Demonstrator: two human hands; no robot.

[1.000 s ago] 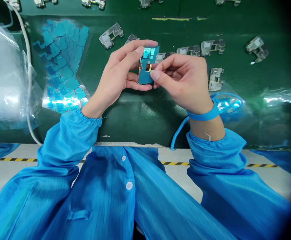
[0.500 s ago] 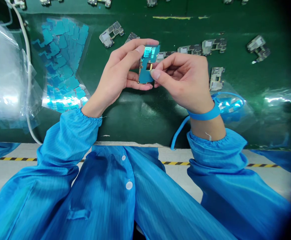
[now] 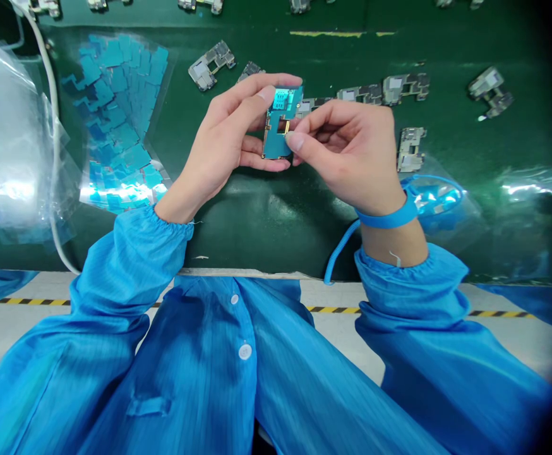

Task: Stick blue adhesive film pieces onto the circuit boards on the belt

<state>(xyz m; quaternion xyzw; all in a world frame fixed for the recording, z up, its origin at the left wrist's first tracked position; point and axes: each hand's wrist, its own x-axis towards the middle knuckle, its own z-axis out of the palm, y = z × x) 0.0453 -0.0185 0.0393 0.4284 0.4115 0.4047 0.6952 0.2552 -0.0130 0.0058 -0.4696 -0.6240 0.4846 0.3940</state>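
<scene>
Left hand (image 3: 219, 136): fingers curled, thumb and fingertips gripping a circuit board (image 3: 276, 144).
Right hand (image 3: 347, 151): thumb and forefinger pinched at the board's gold-edged cutout.
Board: centre of frame, lifted off the mat; blue film covers most of its face, gold edge still bare.
Wrist: blue wrist strap (image 3: 388, 217), coiled cord (image 3: 340, 249).
Far: blue film sheets (image 3: 115, 114), upper left; bare boards (image 3: 406, 88), upper right.

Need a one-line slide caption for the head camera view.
Left hand holds a blue-coated circuit board while the right hand grips its edge, above a green mat.
</scene>
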